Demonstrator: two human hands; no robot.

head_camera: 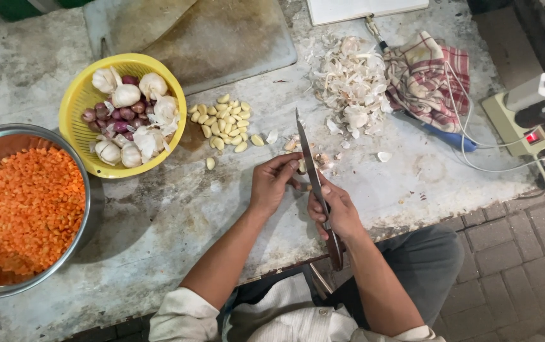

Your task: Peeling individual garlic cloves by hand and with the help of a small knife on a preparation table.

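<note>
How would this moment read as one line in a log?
left hand: pinching garlic clove | right hand: gripping knife, blade at clove | peeled cloves by yellow basket | skins pile beyond

- A yellow colander (76,104) of garlic bulbs and shallots sits to my left.
- Beside it, a steel bowl (63,142) of chopped carrot.
- Ahead of me, a worn cutting board (222,38).
- To my right, a checked cloth (427,79) and a power strip (516,130).
</note>
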